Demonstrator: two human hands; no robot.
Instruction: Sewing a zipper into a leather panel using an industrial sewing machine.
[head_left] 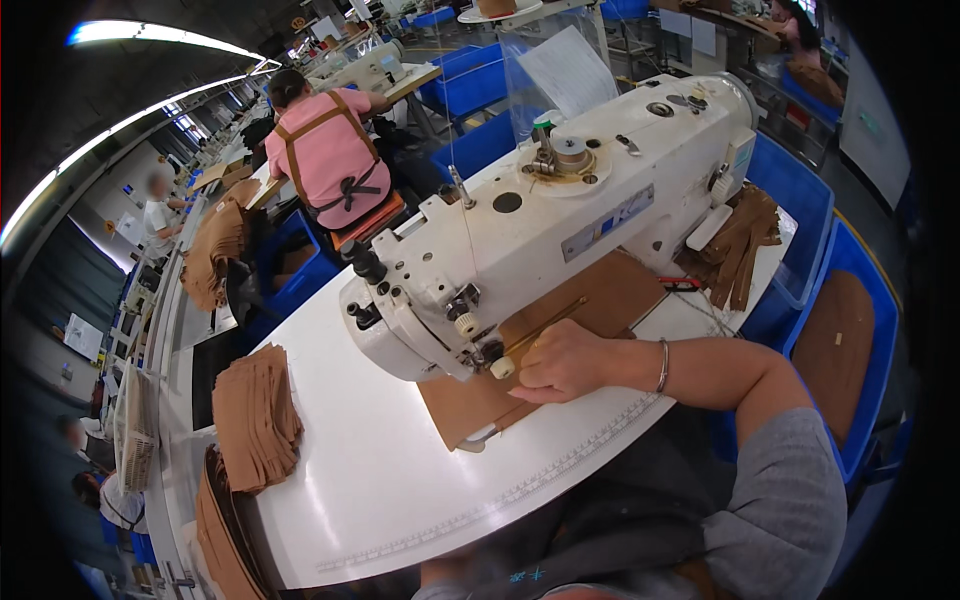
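Observation:
A white sewing machine [590, 190] stands on a white table [360, 510] with a printed ruler along its front edge. Under the machine lies a flat brown panel [600, 300] with a narrow strip running along it. My right hand [560, 360], a bracelet at its wrist, rests on this panel beside the needle area, fingers curled and pinched; whatever is between them is hidden. My left hand is out of sight; only a small patch of skin shows at the bottom edge.
Brown stacked pieces [250, 420] lie left on the table, brown strips [735, 240] right of the machine. Blue bins [865, 430] stand at right. A co-worker in pink [330, 160] sits ahead. Other workers and machines line the room.

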